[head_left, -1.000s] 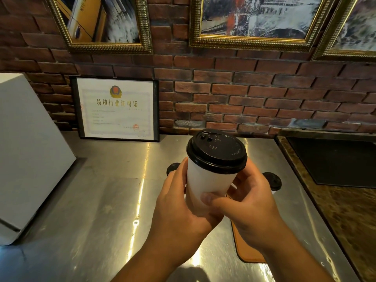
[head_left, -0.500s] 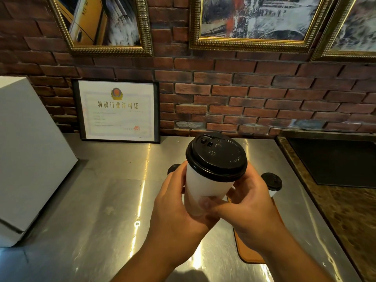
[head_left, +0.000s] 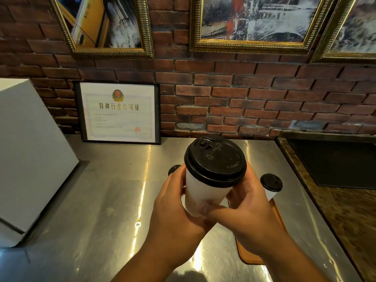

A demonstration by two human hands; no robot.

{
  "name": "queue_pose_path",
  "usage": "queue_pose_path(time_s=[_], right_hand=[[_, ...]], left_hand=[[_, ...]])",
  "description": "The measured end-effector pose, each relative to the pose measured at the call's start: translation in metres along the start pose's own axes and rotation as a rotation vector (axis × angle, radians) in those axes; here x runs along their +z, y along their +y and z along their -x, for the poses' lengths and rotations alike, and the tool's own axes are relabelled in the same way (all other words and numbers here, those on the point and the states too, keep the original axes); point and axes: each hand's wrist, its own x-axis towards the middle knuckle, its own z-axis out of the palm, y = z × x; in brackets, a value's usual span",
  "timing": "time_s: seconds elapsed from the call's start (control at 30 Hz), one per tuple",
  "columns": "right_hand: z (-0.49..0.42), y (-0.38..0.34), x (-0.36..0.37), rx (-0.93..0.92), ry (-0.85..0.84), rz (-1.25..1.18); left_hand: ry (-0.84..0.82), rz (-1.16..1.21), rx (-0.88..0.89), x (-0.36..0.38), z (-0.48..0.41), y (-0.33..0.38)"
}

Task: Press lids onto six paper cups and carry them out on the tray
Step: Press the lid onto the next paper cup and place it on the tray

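You're holding a white paper cup [head_left: 203, 195] up over the steel bench [head_left: 101, 200], its black lid [head_left: 215, 161] sitting on the rim. Your left grip [head_left: 175, 210] is wrapping the cup's left side, and your right grip [head_left: 250, 218] is clamping the right, thumb across the front. Your right forearm is hiding much of the orange tray [head_left: 254, 255]. A second lidded cup [head_left: 271, 185] is standing just past your right grip, and another black lid [head_left: 174, 169] is peeking out behind your left. A framed certificate [head_left: 119, 112] is leaning against the brick wall [head_left: 244, 94], and a white box [head_left: 30, 155] is sitting far left.
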Motion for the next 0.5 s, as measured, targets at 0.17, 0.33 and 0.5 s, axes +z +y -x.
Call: queue_pose_path(time_s=[0.17,0.33,0.5], right_hand=[[0.0006,0.0011,-0.0015,-0.014,0.034,-0.026],[0.0009,0.0011,-0.0028,-0.017,0.027,-0.016],[0.0007,-0.0004,-0.0038,-0.039,0.016,0.003]], left_hand=[[0.002,0.013,-0.028,0.0023,0.0017,-0.0003],[-0.008,0.028,-0.022,0.0013,0.0014,0.0010],[-0.043,-0.006,-0.045,0.0018,0.0027,-0.0012]])
